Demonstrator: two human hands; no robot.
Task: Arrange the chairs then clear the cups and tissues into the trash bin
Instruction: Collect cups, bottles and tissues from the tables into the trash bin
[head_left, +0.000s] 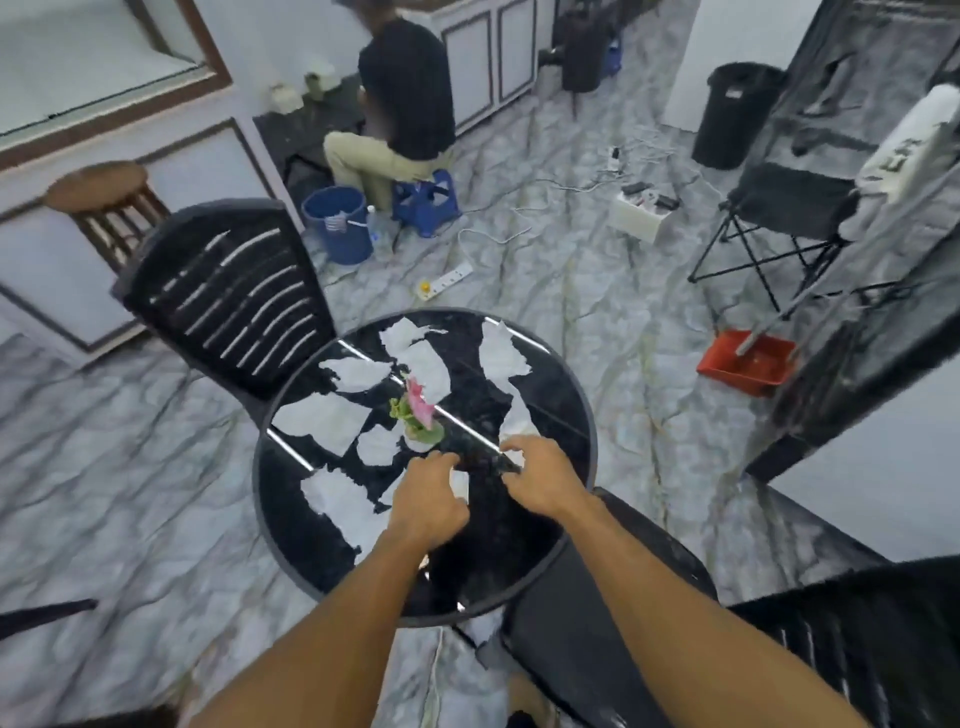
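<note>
Round black table (556, 415) carries scattered white tissues (322, 421) and a flower pot (423, 434).

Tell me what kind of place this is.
Probably a room in a home or small shop, used as a casual sitting spot. It has a round glass table strewn with torn tissues, black plastic chairs beside it, and a marble-patterned tile floor with a trash bin farther back.

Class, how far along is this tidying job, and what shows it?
Done, seemingly: black chairs stand against the table; no cups show there. In hand: the left grip holds a tissue piece; the right grip reaches another. Left: many tissues on the glass, trash bin far off.
</note>
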